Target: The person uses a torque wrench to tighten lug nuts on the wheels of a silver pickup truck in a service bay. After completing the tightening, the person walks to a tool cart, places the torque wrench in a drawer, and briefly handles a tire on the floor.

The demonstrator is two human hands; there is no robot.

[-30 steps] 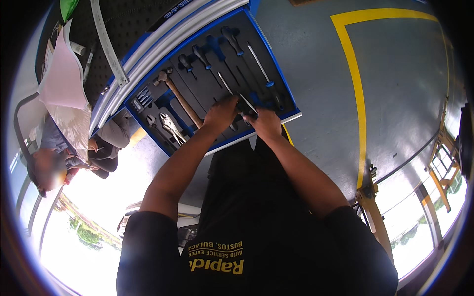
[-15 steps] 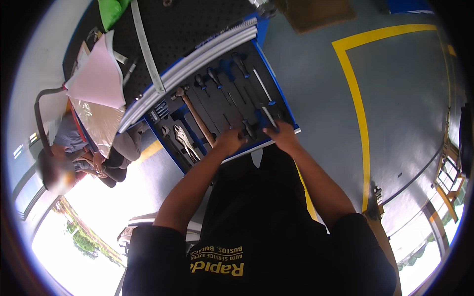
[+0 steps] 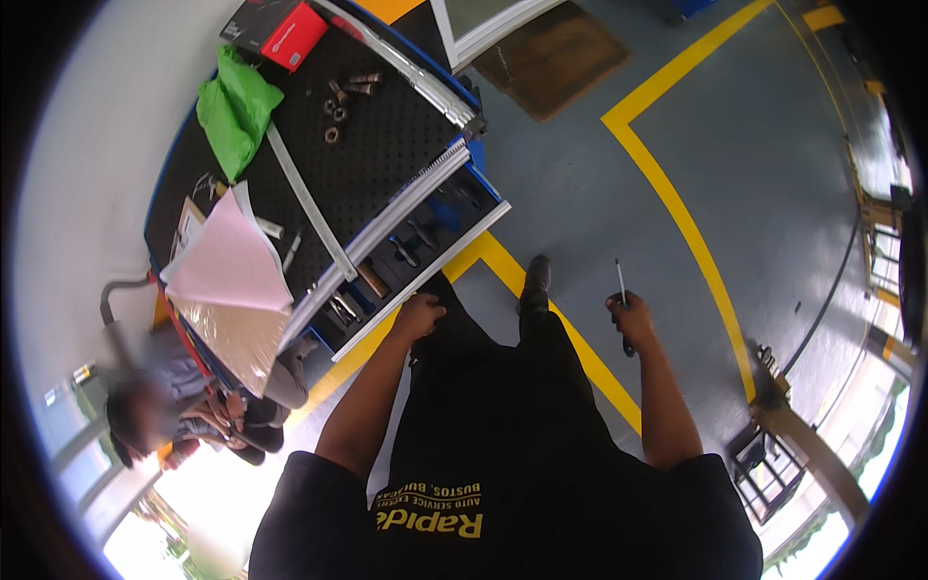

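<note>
My right hand (image 3: 630,317) is closed round the dark handle of a screwdriver (image 3: 621,275), whose slim, pale shaft points up and away over the floor. Beside the tool drawer's front edge (image 3: 425,275) is my left hand (image 3: 419,316), its fingers loosely bent and apart with nothing seen in them. The drawer is partly pulled out. In its dark foam lie a hammer with a wooden handle (image 3: 373,280), locking pliers (image 3: 342,309) and dark-handled screwdrivers (image 3: 404,251); the cabinet top hides their far ends.
On the cabinet's black perforated top (image 3: 319,193) lie a green plastic bag (image 3: 235,111), several sockets (image 3: 335,111), a metal strip (image 3: 309,198), a torque wrench (image 3: 416,72) and a red-black box (image 3: 280,34). Pink paper (image 3: 227,242) overhangs its left side. A seated person (image 3: 208,406) is at left.
The drawer has slid most of the way in. My right hand has left it, moving right with the screwdriver. My left hand has come out of the drawer toward me.
</note>
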